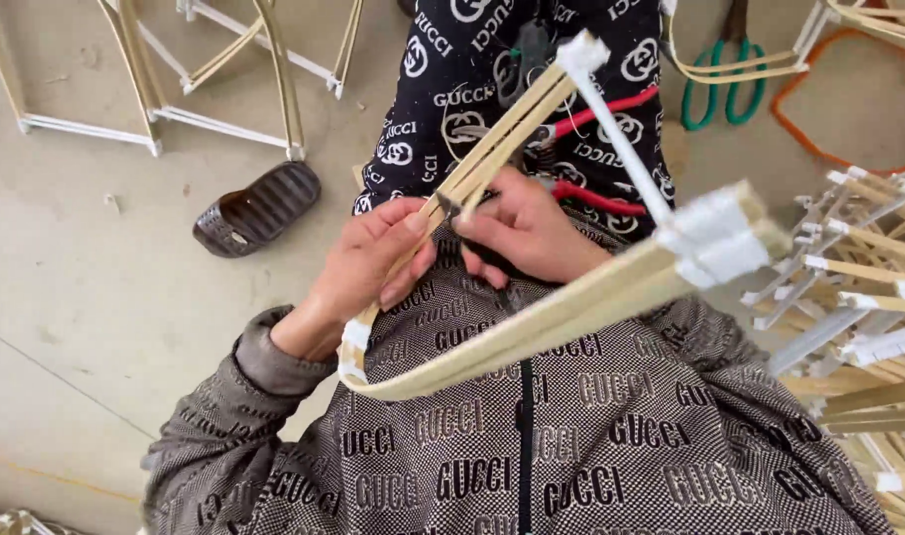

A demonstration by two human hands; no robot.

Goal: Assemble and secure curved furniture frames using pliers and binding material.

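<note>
Left hand: my left hand [368, 267] has its fingers closed around the slats of a bent bamboo frame [532, 327] over my lap.
Right hand: my right hand [527, 233] is clamped on a small dark tool [451, 208], touching the slats.
Nearby: a dark sandal [257, 208] lies on the concrete floor [86, 297].

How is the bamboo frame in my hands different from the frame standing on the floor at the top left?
The held bamboo frame is gripped by the left hand and right hand, tilted across the lap; the floor frame stands untouched on the concrete. The held one fills the view, its strips curving; the floor one looks smaller and straighter. Both are pale strips bound with white tape.
</note>
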